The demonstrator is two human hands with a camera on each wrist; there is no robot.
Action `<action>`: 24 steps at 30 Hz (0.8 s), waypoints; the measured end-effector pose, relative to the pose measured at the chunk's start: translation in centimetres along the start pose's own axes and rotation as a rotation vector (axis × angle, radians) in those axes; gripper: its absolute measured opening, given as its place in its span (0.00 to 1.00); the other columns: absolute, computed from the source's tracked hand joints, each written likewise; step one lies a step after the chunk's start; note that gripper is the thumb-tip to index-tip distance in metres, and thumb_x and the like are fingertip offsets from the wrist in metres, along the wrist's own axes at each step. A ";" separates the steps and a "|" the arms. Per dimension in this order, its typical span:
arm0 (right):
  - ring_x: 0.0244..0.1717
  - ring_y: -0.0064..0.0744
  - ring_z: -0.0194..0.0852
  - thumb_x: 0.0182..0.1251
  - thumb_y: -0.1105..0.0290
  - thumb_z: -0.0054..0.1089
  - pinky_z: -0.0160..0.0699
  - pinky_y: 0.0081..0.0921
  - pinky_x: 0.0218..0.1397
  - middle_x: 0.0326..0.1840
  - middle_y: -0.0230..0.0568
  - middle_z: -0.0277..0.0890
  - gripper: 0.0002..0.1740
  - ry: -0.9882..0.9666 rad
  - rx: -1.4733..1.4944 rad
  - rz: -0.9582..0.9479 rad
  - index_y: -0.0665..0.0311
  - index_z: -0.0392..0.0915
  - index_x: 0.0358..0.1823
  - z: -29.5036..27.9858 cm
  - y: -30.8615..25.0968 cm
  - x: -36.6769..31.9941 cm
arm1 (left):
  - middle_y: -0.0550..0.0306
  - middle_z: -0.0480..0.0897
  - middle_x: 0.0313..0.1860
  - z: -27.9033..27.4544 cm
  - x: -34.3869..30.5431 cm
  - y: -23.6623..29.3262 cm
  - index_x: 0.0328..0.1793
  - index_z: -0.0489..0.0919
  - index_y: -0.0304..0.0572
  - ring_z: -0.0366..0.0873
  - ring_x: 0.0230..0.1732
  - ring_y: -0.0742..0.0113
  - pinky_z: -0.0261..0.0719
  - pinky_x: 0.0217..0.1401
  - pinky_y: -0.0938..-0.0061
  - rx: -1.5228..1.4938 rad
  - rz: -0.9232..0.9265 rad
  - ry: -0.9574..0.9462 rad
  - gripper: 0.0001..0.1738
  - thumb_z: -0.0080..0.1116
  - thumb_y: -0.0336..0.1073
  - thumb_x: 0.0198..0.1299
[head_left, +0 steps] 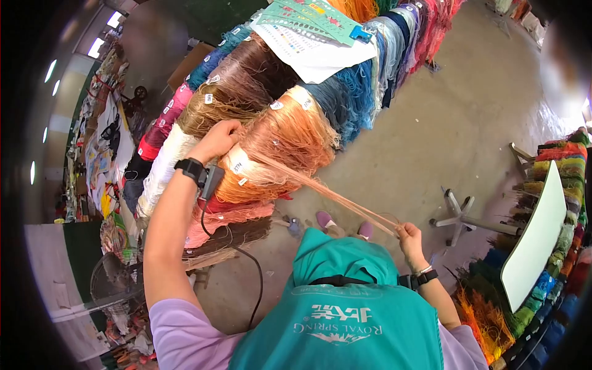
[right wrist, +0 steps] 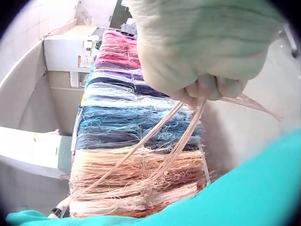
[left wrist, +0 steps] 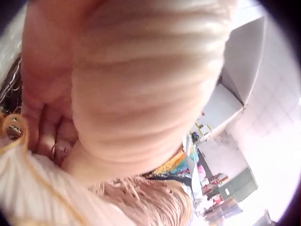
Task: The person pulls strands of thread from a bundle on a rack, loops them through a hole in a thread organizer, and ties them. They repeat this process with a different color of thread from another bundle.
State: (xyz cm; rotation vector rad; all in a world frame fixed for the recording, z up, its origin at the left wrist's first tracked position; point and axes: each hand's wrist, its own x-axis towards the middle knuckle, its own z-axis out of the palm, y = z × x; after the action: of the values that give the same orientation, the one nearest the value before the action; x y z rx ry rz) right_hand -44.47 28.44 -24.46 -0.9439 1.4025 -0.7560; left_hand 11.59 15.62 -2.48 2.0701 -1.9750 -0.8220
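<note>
My right hand (head_left: 409,239) grips a thin bundle of peach-pink thread (head_left: 333,196), held out in front of my body. The thread is stretched from that hand across to the hanging skeins, and loose ends stick out past the fist in the right wrist view. My left hand (head_left: 217,139) is at the upper side of the peach and tan skeins (head_left: 287,139), its fingers curled on thread there. In the left wrist view the palm (left wrist: 150,89) fills much of the picture and partly hides the fingertips. White paper labels (head_left: 276,105) sit on the skeins.
The long rack carries blue skeins (head_left: 348,102) and other colours, with printed sheets (head_left: 314,61) and a blue clip (head_left: 361,34) on top. To the right are a second row of coloured thread (head_left: 527,314), a white board (head_left: 535,237) and a wheeled chair base (head_left: 459,216). A black cable (head_left: 260,277) hangs from the left wrist.
</note>
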 end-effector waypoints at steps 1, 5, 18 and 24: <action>0.13 0.14 0.53 0.68 0.71 0.60 0.46 0.17 0.15 0.20 0.23 0.67 0.09 -0.026 -0.028 0.008 0.62 0.78 0.29 0.3 0.9 0.2 | 0.55 0.76 0.24 0.6 -0.3 -0.1 0.35 0.77 0.32 0.70 0.30 0.71 0.72 0.37 0.71 0.009 -0.042 0.095 0.09 0.60 0.32 0.61; 0.11 0.16 0.53 0.67 0.72 0.60 0.45 0.18 0.14 0.17 0.24 0.65 0.08 -0.110 -0.029 0.270 0.63 0.78 0.28 1.0 0.5 -0.4 | 0.52 0.76 0.22 2.2 -0.1 -1.3 0.31 0.78 0.32 0.70 0.27 0.68 0.72 0.35 0.67 -0.050 -0.135 0.176 0.09 0.59 0.32 0.59; 0.11 0.19 0.57 0.61 0.73 0.63 0.48 0.22 0.14 0.16 0.27 0.66 0.09 0.157 0.048 0.434 0.62 0.76 0.23 -4.2 4.1 -2.7 | 0.33 0.80 0.30 2.4 0.6 -0.4 0.35 0.84 0.32 0.81 0.33 0.41 0.77 0.40 0.59 -0.024 -0.210 0.096 0.11 0.55 0.26 0.46; 0.10 0.18 0.54 0.60 0.75 0.61 0.47 0.20 0.13 0.15 0.25 0.63 0.08 0.267 0.033 0.404 0.61 0.74 0.24 -7.9 6.3 -3.4 | 0.36 0.82 0.29 2.4 1.1 -0.8 0.40 0.85 0.31 0.82 0.31 0.54 0.77 0.39 0.64 0.066 -0.171 0.042 0.13 0.64 0.31 0.48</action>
State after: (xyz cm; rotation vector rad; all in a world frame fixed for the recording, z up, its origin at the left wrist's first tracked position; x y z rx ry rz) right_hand -53.15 33.58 -27.97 -0.5188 1.7409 -0.6093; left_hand 11.06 15.24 -5.21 2.3001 -1.8473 -0.7451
